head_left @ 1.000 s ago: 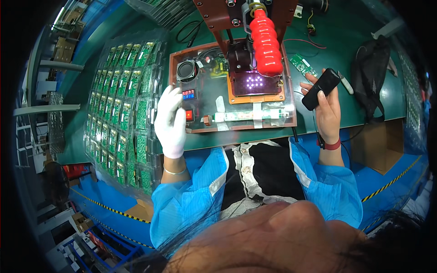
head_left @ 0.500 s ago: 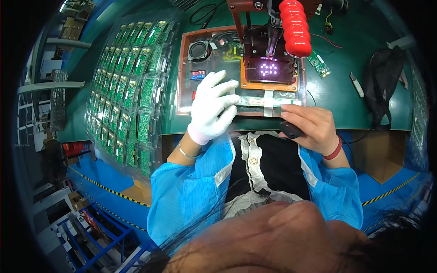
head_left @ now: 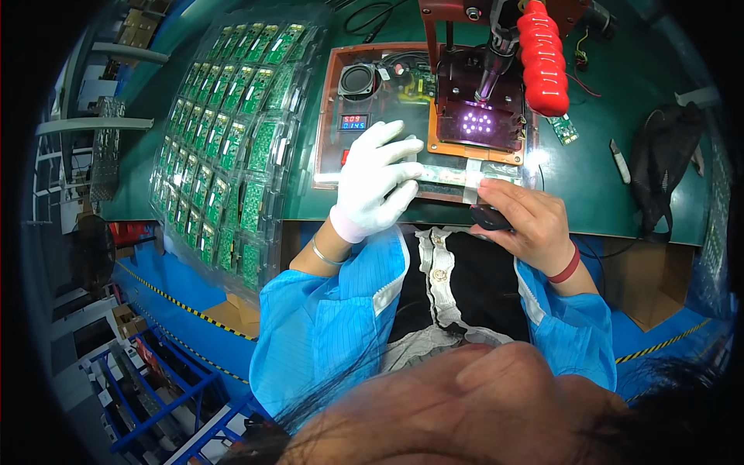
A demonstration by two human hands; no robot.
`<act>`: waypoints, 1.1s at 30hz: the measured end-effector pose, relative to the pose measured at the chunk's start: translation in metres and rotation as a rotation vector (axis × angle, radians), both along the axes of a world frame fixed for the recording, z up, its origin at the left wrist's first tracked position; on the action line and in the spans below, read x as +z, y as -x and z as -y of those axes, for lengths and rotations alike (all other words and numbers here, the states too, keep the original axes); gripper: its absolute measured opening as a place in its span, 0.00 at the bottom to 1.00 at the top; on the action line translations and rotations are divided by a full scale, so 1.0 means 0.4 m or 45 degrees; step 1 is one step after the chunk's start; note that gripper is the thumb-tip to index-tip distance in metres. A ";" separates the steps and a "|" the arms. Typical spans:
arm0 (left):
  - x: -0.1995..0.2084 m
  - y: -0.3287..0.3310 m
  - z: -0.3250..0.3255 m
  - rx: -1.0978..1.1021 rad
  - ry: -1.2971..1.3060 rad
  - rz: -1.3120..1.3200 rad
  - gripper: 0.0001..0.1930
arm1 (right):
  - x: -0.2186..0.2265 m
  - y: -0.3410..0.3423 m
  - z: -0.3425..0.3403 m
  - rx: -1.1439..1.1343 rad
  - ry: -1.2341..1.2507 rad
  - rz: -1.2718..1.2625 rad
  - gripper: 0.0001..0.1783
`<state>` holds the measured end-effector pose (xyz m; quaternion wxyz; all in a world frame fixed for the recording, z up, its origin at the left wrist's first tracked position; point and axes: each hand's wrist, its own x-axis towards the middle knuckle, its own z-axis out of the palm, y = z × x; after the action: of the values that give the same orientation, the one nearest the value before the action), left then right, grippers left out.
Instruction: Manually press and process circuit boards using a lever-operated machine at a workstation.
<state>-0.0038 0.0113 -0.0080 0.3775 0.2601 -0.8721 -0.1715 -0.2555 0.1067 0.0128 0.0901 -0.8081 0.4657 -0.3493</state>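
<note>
My left hand [head_left: 378, 180], in a white glove, has its fingers spread at the left end of a pale strip [head_left: 443, 176] along the front edge of a test fixture [head_left: 329, 108]. My bare right hand [head_left: 533, 221] is closed around a black rounded object [head_left: 490, 218] whose kind I cannot make out. Its index fingertip meets the strip beside a band of whitish tape [head_left: 472, 186]. Behind both hands, a dark tinted panel [head_left: 478, 124] shows a cluster of lit violet-white dots. A red ribbed lever handle [head_left: 542, 58] rises over the fixture.
Clear trays of green circuit boards [head_left: 225, 116] stand to the left. The fixture carries a round speaker [head_left: 358, 80] and a small digital display [head_left: 354, 122]. To the right lie a loose circuit board [head_left: 563, 129], a utility knife [head_left: 620, 161] and a black cloth bag [head_left: 663, 163].
The bench and fixture have shifted right in the picture. My right fingertip now sits closer to the tape band. The display's upper reading has changed; my left hand keeps its pose.
</note>
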 end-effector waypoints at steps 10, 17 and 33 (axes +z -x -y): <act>0.008 0.001 -0.004 -0.054 0.045 0.091 0.13 | -0.019 0.016 -0.003 0.012 0.038 -0.027 0.26; 0.005 0.008 0.000 -0.071 0.049 0.070 0.12 | -0.005 0.027 -0.006 0.048 0.014 0.007 0.23; 0.011 -0.002 0.003 -0.097 0.096 0.087 0.12 | -0.019 0.056 -0.011 0.031 0.052 0.076 0.23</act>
<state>-0.0031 0.0099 -0.0035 0.3502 0.2179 -0.8996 -0.1437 -0.2780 0.1113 0.0053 0.0917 -0.8046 0.4456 -0.3816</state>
